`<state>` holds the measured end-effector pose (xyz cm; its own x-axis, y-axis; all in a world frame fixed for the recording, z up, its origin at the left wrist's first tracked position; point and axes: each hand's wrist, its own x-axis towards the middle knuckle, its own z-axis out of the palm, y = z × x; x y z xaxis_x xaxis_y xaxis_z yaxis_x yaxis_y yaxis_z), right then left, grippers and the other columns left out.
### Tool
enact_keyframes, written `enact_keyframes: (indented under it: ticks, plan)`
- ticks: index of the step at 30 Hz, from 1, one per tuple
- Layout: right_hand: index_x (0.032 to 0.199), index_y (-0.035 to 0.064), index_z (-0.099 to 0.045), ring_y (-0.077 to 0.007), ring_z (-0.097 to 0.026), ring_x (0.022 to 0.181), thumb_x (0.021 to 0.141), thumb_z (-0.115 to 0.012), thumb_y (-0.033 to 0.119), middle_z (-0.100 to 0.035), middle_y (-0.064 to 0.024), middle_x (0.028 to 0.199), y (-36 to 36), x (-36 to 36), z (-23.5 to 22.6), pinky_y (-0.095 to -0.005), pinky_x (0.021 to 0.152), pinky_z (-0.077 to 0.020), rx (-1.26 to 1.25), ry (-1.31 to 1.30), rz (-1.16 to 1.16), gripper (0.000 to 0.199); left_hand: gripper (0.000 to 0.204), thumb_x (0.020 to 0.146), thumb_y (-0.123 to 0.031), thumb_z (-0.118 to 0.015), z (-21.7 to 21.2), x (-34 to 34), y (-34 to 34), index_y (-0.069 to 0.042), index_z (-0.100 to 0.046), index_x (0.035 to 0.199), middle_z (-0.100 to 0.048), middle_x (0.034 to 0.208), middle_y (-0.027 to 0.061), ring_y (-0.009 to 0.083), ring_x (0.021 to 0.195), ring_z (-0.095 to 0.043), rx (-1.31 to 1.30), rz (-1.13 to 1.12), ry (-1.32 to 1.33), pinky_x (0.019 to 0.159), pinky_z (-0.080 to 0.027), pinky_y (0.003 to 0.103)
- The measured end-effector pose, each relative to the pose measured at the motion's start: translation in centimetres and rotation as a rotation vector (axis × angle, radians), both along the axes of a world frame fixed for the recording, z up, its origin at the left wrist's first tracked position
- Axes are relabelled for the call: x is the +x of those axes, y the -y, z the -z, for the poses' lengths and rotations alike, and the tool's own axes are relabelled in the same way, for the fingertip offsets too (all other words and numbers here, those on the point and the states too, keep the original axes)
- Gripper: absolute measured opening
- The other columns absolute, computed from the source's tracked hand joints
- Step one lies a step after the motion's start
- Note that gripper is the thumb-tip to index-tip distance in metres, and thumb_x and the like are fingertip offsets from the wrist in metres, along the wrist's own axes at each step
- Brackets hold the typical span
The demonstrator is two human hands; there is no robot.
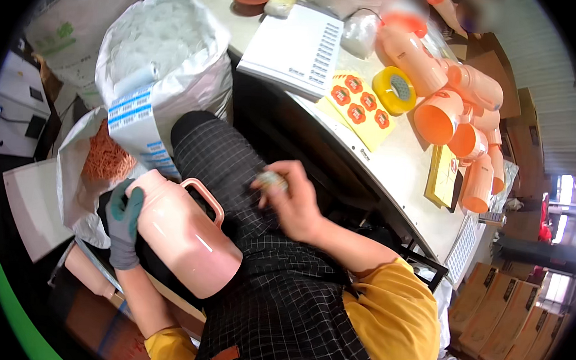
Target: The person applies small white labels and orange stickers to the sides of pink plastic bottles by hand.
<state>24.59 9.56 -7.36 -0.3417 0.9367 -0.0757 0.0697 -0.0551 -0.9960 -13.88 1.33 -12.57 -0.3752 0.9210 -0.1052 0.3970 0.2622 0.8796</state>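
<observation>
Table (403, 180) beyond, pink jug (185, 236) slants (neck upper left).

At 12 o'clock, white label stack (290, 41) carries rows of small dark print; 1 o'clock, yellow sheet (368, 135) holds round red-orange stickers (357, 113), pale lettering. 10 o'clock, blue-and-white strip (130, 113), repeated print. 4 o'clock, brown cartons (499, 308), dark print, too small to read.

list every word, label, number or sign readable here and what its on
Nothing quotable; this print is too small or blurred:
White label sheets: rows of small dark print
Yellow sticker sheet: print on red-orange stickers
Blue-and-white label strip: small print
Upper-left sack: dark and green print
Peach bottles: tiny dark marks
Yellow pad: red mark
Stacked cartons: dark marks
Pink jug: no print visible
</observation>
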Motion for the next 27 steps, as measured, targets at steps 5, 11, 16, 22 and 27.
enact_keyframes:
  ticks: [5, 11, 16, 22, 27]
  plan:
    - [0.122, 0.0012, -0.058, -0.0176, -0.065, 0.089, 0.109, -0.056, 0.007, -0.071, -0.0092, 0.097, -6.8, 12.0, 2.5, -0.0334, 0.083, -0.0537, 0.200, 0.331, 0.463, 0.015, 0.053, 0.090, -0.027, -0.079, -4.4, 3.4, -3.1, -0.006, -0.065, 0.136, -0.063, 0.143, 0.0146, 0.0372, 0.132, -0.056, 0.069, -0.117, -1.048, 0.111, -0.044, 0.050]
    - [0.109, 0.0039, -0.067, -0.0342, -0.069, 0.091, 0.099, -0.064, 0.018, -0.069, -0.0157, 0.097, -11.9, 18.7, 4.4, -0.0435, 0.081, -0.0546, 0.502, 0.886, 0.629, 0.017, 0.049, 0.087, -0.020, -0.079, -9.5, 11.1, -5.9, -0.005, -0.066, 0.132, -0.064, 0.141, 0.0145, 0.0390, 0.134, -0.056, 0.273, 0.400, -0.787, 0.115, -0.043, 0.050]
    - [0.097, 0.0062, -0.066, -0.0334, -0.068, 0.090, 0.091, -0.069, 0.021, -0.069, -0.0115, 0.096, -13.6, 17.7, 4.9, -0.0457, 0.077, -0.0565, 0.694, 0.950, 0.579, 0.016, 0.041, 0.084, -0.029, -0.077, -8.1, 10.2, -1.6, -0.005, -0.067, 0.116, -0.063, 0.142, 0.0154, 0.0431, 0.139, -0.050, 0.178, 0.558, -0.878, 0.120, -0.033, 0.062]
    - [0.097, 0.0073, -0.069, -0.0311, -0.069, 0.090, 0.090, -0.072, 0.021, -0.068, -0.0090, 0.095, -13.7, 19.5, 4.8, -0.0424, 0.073, -0.0566, 0.589, 0.916, 0.568, 0.015, 0.035, 0.099, -0.036, -0.062, -3.4, 10.9, 3.3, -0.011, -0.063, 0.123, -0.057, 0.151, 0.0167, 0.0461, 0.144, -0.045, 0.401, 0.188, -0.646, 0.121, -0.029, 0.067]
    - [0.100, 0.0077, -0.069, -0.0338, -0.069, 0.090, 0.092, -0.072, 0.021, -0.068, -0.0112, 0.097, -15.0, 19.8, 3.8, -0.0438, 0.076, -0.0561, 0.606, 0.910, 0.597, 0.016, 0.029, 0.100, -0.027, -0.064, -2.4, 10.8, 0.0, -0.006, -0.064, 0.119, -0.061, 0.146, 0.0181, 0.0448, 0.139, -0.051, 0.388, 0.261, -0.768, 0.120, -0.033, 0.064]
